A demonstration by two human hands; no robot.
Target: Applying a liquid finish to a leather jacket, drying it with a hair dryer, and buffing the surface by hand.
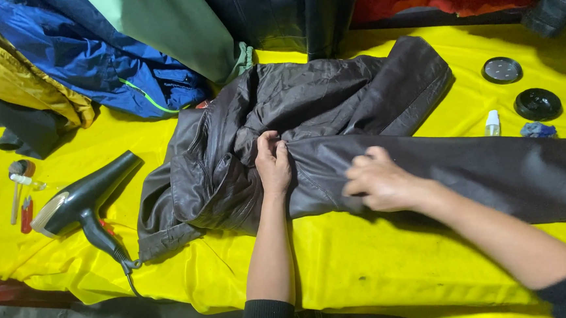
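Observation:
A dark brown leather jacket lies crumpled on a table covered with yellow cloth, one sleeve stretched out to the right. My left hand presses down on the jacket where the sleeve meets the body, fingers pinching a fold. My right hand rests on the sleeve a little to the right, fingers curled into the leather.
A black hair dryer lies at the left, its cord running off the front edge. Small tools sit further left. Two round black lids, a small white bottle and a blue rag are at the right. Blue, yellow and green jackets pile at the back.

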